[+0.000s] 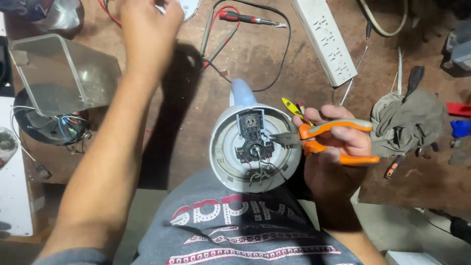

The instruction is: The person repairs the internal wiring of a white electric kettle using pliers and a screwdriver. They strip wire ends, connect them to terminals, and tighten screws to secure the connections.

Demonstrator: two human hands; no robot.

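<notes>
An upturned white kettle (223, 157) with a pale blue handle rests against my lap, its base open to show a black switch block (251, 132) and loose wires. My right hand (333, 147) grips orange-and-grey pliers (326, 137), whose jaws touch the wiring at the right of the block. A yellow-handled tool (290, 105) also sticks out from that hand. My left hand (149, 24) reaches far across the bench toward a white round object (189, 7) at the top edge; its fingers are cut off by the frame.
Red and black meter probes (245, 18) with leads lie behind the kettle. A white power strip (326, 39) lies at the back right, a grey rag (405, 122) and screwdrivers to the right. A clear plastic container (64, 73) and a wired black part (54, 127) sit left.
</notes>
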